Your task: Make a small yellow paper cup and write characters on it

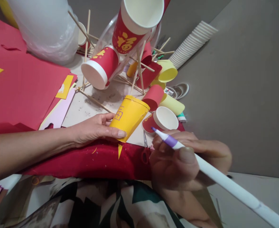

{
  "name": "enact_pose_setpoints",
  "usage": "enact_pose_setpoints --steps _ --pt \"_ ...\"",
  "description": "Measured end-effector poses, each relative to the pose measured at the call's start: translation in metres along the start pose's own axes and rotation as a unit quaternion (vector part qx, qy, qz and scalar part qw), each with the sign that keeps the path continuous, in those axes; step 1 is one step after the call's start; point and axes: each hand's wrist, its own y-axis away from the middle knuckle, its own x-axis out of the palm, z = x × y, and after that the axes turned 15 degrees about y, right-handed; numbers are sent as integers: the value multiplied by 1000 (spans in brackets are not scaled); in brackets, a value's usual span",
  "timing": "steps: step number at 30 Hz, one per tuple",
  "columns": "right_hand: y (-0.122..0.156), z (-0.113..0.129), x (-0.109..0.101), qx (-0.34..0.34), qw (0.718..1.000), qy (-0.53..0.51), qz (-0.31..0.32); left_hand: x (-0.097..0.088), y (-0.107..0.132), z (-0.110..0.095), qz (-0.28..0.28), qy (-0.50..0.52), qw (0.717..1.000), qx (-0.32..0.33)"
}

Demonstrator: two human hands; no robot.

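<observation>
My left hand (pixel 99 129) is closed around a yellow paper-covered cup (pixel 131 115), thumb across its narrow end. A character drawn in purple lines shows on the cup's side. In my right hand (pixel 184 158), close to the camera, is a white felt-tip pen (pixel 213 172) with a purple band and an uncovered purple tip. The tip points up and left, toward the cup; with the depth between them I cannot tell the exact gap. Just behind the pen tip lies a red and white paper cup (pixel 165 118) on its side. Scissors (pixel 145 152) with red handles lie near the table edge.
Red paper cups (pixel 126 38) with gold characters are stacked at the back among wooden sticks (pixel 139 69). Rolled paper tubes (pixel 168 71) lie to the right, beside a long stack of white cups (pixel 193 44). Red paper sheets (pixel 23 95) and a plastic bag (pixel 46 31) occupy the left.
</observation>
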Motion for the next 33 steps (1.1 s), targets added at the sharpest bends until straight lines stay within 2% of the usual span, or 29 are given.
enact_pose_setpoints --steps 3,8,11,17,21,26,31,33 --pt "-2 -2 13 -51 996 -19 -68 1 1 1 -8 -13 1000 11" --pt "-3 -5 24 -61 991 -36 -113 1 1 2 -30 -54 997 36" --pt "-1 -7 23 -56 992 -28 -114 1 1 2 -35 -60 997 32" --pt "1 -6 10 -46 997 -1 -58 2 1 1 -37 -40 998 25" --pt "-2 -2 -6 -31 998 15 56 1 1 1 -42 -22 999 17" --pt "-8 1 -17 -40 990 39 127 -1 0 -1 -34 16 999 4" --pt "-11 -1 -16 -51 992 46 108 -2 -1 -4 -30 48 998 -22" --pt "-10 -3 -19 -37 990 51 125 -2 0 -6 -19 58 998 -33"
